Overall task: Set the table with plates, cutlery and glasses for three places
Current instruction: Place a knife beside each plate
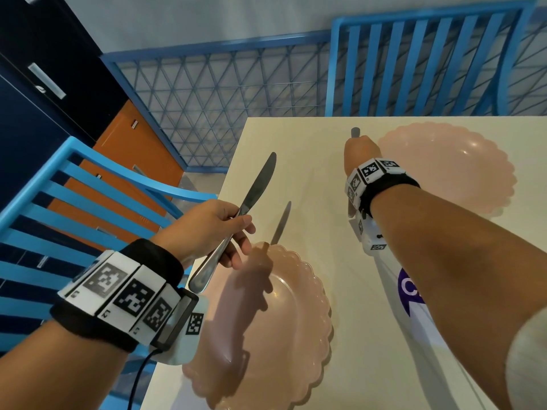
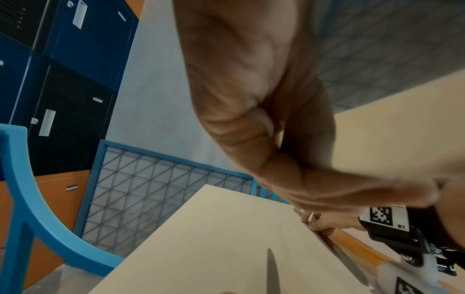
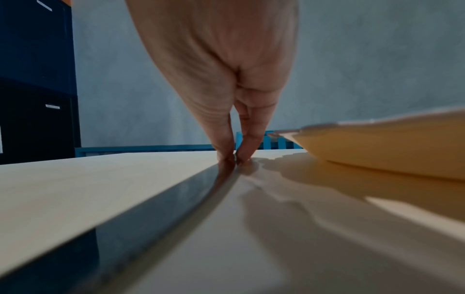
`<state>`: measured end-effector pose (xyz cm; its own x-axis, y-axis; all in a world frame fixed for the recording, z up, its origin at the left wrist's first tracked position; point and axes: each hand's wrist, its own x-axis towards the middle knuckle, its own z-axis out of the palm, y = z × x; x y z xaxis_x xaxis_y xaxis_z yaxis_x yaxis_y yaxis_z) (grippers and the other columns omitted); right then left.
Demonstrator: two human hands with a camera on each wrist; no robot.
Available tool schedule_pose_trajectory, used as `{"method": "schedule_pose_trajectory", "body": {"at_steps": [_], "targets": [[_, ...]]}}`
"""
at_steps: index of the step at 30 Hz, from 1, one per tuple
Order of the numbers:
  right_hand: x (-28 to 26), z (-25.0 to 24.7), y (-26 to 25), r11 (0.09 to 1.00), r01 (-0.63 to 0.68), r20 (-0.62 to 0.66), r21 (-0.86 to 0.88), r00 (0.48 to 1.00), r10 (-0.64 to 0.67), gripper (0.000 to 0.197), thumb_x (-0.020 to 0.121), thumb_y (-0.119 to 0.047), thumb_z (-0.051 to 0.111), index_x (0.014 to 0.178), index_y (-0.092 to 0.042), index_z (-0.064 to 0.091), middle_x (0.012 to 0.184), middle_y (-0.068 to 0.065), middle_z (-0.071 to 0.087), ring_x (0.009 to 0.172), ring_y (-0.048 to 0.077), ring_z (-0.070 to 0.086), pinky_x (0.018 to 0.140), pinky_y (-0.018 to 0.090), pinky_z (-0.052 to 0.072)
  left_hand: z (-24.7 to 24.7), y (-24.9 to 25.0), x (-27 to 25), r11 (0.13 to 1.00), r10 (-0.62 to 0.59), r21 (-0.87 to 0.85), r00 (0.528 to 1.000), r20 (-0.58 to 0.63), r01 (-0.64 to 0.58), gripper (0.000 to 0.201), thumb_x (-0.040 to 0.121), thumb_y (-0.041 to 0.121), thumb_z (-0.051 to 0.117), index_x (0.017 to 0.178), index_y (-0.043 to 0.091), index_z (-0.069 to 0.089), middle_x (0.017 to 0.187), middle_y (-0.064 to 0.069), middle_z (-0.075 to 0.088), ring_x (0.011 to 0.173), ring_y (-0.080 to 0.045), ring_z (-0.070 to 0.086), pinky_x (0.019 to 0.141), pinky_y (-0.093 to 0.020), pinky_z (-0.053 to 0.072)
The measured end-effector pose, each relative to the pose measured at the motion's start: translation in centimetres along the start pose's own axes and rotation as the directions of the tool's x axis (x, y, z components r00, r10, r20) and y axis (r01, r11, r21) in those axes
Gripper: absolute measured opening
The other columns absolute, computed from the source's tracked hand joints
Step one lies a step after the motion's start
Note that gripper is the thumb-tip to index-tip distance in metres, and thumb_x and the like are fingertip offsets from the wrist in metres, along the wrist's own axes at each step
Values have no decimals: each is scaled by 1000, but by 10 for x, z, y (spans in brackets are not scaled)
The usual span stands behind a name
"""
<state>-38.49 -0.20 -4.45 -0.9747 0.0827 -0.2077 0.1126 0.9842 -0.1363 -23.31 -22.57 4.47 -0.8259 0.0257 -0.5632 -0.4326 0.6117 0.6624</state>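
Observation:
My left hand (image 1: 239,229) grips a steel table knife (image 1: 260,182) by its middle and holds it in the air above the near pink scalloped plate (image 1: 296,335), blade pointing away. My right hand (image 1: 356,143) is low on the cream table (image 1: 296,143), just left of the far pink plate (image 1: 450,173). Its thumb and fingertips (image 3: 224,153) pinch a second knife (image 3: 176,202) that lies flat on the table beside that plate (image 3: 377,147). One end of this knife (image 1: 355,132) pokes out past the fingers. No glasses are in view.
A blue slatted chair (image 1: 88,202) stands at the table's left side, another (image 1: 429,60) at the far end. A white sheet with purple print (image 1: 411,291) lies under my right forearm. Dark blue and orange lockers (image 1: 44,84) and a blue mesh panel (image 1: 222,99) stand beyond.

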Motion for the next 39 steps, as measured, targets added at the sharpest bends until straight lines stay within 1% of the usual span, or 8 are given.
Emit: {"method": "schedule_pose_trajectory", "body": {"at_steps": [8, 15, 25, 27, 30, 35, 37, 39], "targets": [[2, 0, 4, 1000, -8, 12, 15, 1000, 8, 48, 93, 3, 42, 139, 12, 30, 147, 27, 28, 122, 35, 49, 96, 36, 43, 0, -2, 0, 1000, 0, -2, 1000, 9, 1, 24, 97, 24, 44, 95, 6, 61, 67, -8, 66, 47, -16, 59, 44, -20, 49], [2, 3, 6, 1000, 1, -17, 0, 1000, -1, 47, 94, 5, 38, 140, 11, 30, 147, 28, 29, 120, 35, 50, 96, 35, 43, 0, 1, 0, 1000, 1, -10, 1000, 14, 0, 25, 97, 24, 44, 95, 5, 61, 65, -7, 66, 46, -16, 59, 43, -20, 49], [9, 7, 6, 997, 2, 9, -71, 1000, -2, 37, 95, 1, 39, 131, 11, 43, 142, 29, 37, 120, 34, 50, 95, 35, 44, -1, 2, -2, 1000, -1, -9, 1000, 15, 2, 25, 97, 24, 44, 94, 6, 61, 64, -7, 66, 45, -15, 59, 43, -20, 49], [9, 7, 7, 998, -1, 8, -61, 1000, 1, 36, 95, 1, 39, 130, 10, 44, 142, 29, 37, 121, 33, 50, 94, 35, 45, -1, 2, -3, 1000, -3, -15, 1000, 14, 3, 25, 97, 24, 44, 94, 6, 60, 64, -7, 66, 45, -15, 59, 42, -19, 48], [7, 7, 8, 1000, -1, -4, -31, 1000, 1, 42, 95, 2, 39, 136, 9, 38, 144, 29, 35, 120, 33, 51, 92, 34, 46, -1, 2, -5, 1000, -5, -15, 1000, 12, 5, 24, 97, 24, 44, 95, 6, 60, 65, -7, 66, 45, -15, 59, 43, -19, 49], [1, 2, 7, 1000, 8, -5, 3, 1000, -8, 33, 97, -5, 40, 127, 7, 48, 145, 27, 34, 125, 30, 46, 97, 32, 44, -1, 4, -10, 1000, -1, -7, 1000, 10, 1, 25, 97, 24, 44, 95, 6, 60, 66, -8, 66, 45, -15, 60, 43, -19, 49], [-3, -1, 7, 999, 4, -23, 53, 1000, -3, 36, 97, -9, 42, 130, 6, 45, 142, 26, 39, 127, 30, 45, 98, 33, 42, -1, 5, -14, 1000, 4, 1, 1000, 8, -4, 25, 97, 24, 43, 96, 6, 60, 67, -8, 66, 46, -15, 60, 43, -19, 49], [-10, -7, 5, 990, 19, -68, 141, 998, -10, 35, 96, -11, 45, 127, 6, 48, 134, 25, 46, 122, 35, 48, 95, 36, 43, 0, 7, -19, 1000, 10, 6, 1000, 3, -10, 25, 98, 24, 43, 96, 6, 60, 68, -9, 65, 46, -15, 59, 43, -19, 48]]}}
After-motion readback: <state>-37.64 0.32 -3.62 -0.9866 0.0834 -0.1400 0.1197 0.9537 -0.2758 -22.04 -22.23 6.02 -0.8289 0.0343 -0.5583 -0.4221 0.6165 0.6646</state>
